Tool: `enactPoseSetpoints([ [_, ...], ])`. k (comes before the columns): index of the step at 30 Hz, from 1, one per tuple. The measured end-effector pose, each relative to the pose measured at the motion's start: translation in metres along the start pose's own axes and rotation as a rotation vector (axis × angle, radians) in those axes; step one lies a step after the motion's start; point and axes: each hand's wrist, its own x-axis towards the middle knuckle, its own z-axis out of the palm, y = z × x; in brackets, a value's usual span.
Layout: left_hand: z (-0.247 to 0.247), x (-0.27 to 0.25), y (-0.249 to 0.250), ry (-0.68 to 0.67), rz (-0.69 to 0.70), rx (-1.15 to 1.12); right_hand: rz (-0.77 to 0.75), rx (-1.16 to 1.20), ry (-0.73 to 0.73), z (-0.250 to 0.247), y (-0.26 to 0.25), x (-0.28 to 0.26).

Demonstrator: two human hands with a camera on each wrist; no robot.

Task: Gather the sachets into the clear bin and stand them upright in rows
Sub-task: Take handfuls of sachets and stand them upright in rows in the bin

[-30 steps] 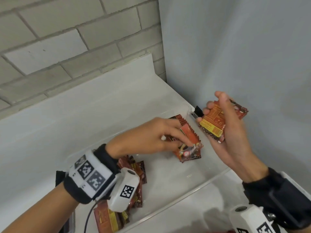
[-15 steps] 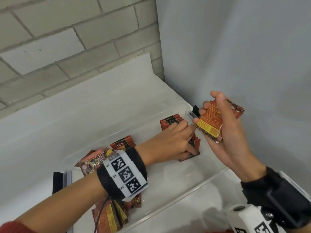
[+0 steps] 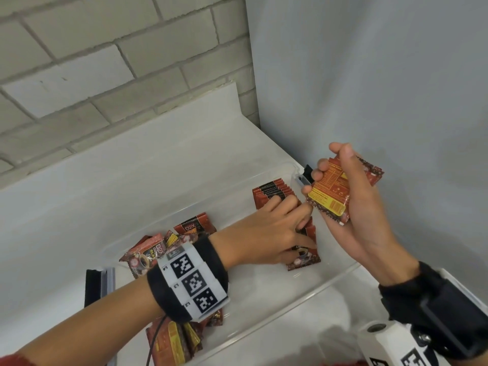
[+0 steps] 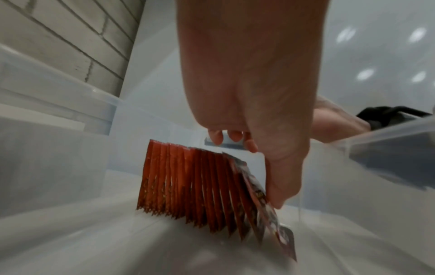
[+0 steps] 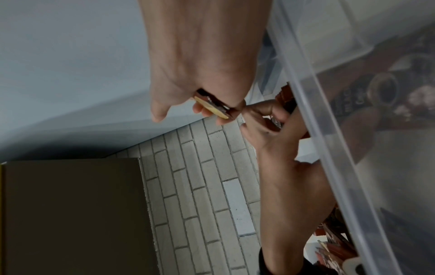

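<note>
Head view: clear bin [image 3: 340,276] on a white shelf [image 3: 132,165] in a corner of brick wall [image 3: 105,62] and grey panel [image 3: 369,75]. Row of sachets [image 3: 274,192] standing upright at the bin's far right end, nearest ones leaning. Left hand [image 3: 266,233] inside the bin, fingers resting on the row's tops, thumb against the front sachet. Right hand [image 3: 353,204] raised just above the bin's right end, fingers and thumb curled round a small stack of sachets [image 3: 330,196]. Loose sachets [image 3: 169,247] heaped at the bin's left end, partly hidden by the left wrist.

Left wrist view: left hand [image 4: 254,104] over the row of sachets [image 4: 188,186], fingertips [image 4: 216,136] beyond the tops, thumb down against the leaning front sachet [image 4: 270,219].

Right wrist view: right hand [image 5: 202,65] pinching the stack of sachets [image 5: 213,108] edge-on, beside the bin's rim [image 5: 329,148]; left hand [image 5: 266,130] just below.
</note>
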Motion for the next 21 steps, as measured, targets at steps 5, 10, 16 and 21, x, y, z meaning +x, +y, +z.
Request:
enactPoseSetpoints([
  [5, 0.005, 0.004, 0.009, -0.008, 0.020, 0.090, -0.001, 0.014, -0.006, -0.001, 0.000, 0.000],
  [10, 0.010, 0.010, 0.009, 0.076, 0.001, 0.238, -0.013, 0.020, 0.005, -0.001, 0.000, 0.000],
  [16, 0.013, 0.009, 0.007, 0.074, -0.026, 0.273, -0.021, 0.045, -0.009, 0.002, -0.001, 0.000],
  [21, 0.010, 0.008, 0.003, 0.084, -0.011, 0.200, -0.012, 0.066, -0.020, 0.002, -0.001, -0.001],
])
